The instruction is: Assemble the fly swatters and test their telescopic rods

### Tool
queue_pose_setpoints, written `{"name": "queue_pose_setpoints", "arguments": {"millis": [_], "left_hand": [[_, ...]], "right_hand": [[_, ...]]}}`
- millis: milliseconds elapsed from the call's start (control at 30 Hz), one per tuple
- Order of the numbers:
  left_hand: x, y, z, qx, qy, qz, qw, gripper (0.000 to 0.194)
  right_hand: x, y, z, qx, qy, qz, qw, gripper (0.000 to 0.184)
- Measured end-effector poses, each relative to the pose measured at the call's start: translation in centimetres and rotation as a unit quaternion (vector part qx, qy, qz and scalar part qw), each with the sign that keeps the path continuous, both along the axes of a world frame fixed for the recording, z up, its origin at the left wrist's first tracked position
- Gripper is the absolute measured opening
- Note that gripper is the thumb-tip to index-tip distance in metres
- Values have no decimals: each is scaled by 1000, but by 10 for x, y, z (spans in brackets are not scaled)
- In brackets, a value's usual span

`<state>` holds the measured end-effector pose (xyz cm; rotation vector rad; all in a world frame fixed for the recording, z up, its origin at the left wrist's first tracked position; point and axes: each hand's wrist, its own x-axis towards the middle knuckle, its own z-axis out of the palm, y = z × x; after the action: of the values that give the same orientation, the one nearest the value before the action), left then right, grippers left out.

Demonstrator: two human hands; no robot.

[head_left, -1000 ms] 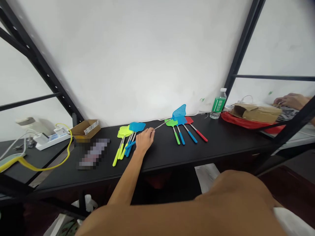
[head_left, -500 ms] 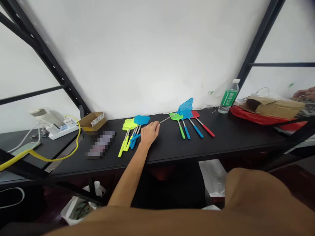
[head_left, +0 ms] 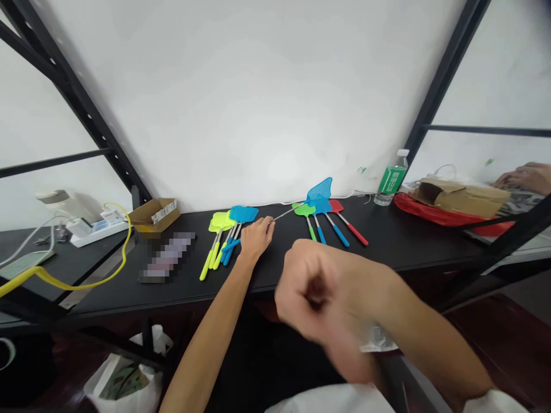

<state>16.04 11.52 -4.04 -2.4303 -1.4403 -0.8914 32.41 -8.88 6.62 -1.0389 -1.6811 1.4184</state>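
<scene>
My left hand (head_left: 257,237) is closed around a fly swatter with a blue mesh head (head_left: 320,189). Its blue handle pokes out left of the hand and its thin metal rod slants up to the right. Close by on the left lies a group of yellow swatters (head_left: 220,219) and blue swatters (head_left: 243,214). Under and beside the held head lie a green swatter (head_left: 303,209), blue ones (head_left: 340,232) and a red swatter (head_left: 358,232). My right hand (head_left: 318,292), slightly blurred, is a loosely curled fist in front of the table; nothing shows in it.
The black table (head_left: 267,267) backs onto a white wall. On the left are a small cardboard box (head_left: 155,218), a pixelated object, a power strip (head_left: 97,229) and a yellow cable (head_left: 124,246). A water bottle (head_left: 391,178) and red bag (head_left: 426,212) stand right; another person's hand (head_left: 529,176) shows beyond.
My right hand has come up into view at the lower right, in front of the table. My left hand keeps its hold on the blue swatter; the view has shifted slightly.
</scene>
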Motion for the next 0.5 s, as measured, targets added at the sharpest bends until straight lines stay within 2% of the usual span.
{"name": "queue_pose_setpoints", "arguments": {"millis": [100, 200, 267, 400, 500], "left_hand": [[-1, 0, 2, 7, -3, -2, 1000, 32], [-1, 2, 1, 24, -5, -2, 1000, 35], [-1, 4, -1, 43, -11, 0, 999, 38], [-3, 8, -3, 56, -17, 8, 998, 41], [-3, 10, -2, 42, -14, 20, 999, 41]], "right_hand": [[-9, 62, -22, 17, 34, -13, 999, 43], [-14, 134, -57, 0, 62, -189, 980, 48], [-16, 169, -77, 6, 78, -229, 970, 48], [-25, 204, -98, 49, 189, -216, 957, 48], [-28, 215, -107, 55, 206, -238, 948, 49]]}}
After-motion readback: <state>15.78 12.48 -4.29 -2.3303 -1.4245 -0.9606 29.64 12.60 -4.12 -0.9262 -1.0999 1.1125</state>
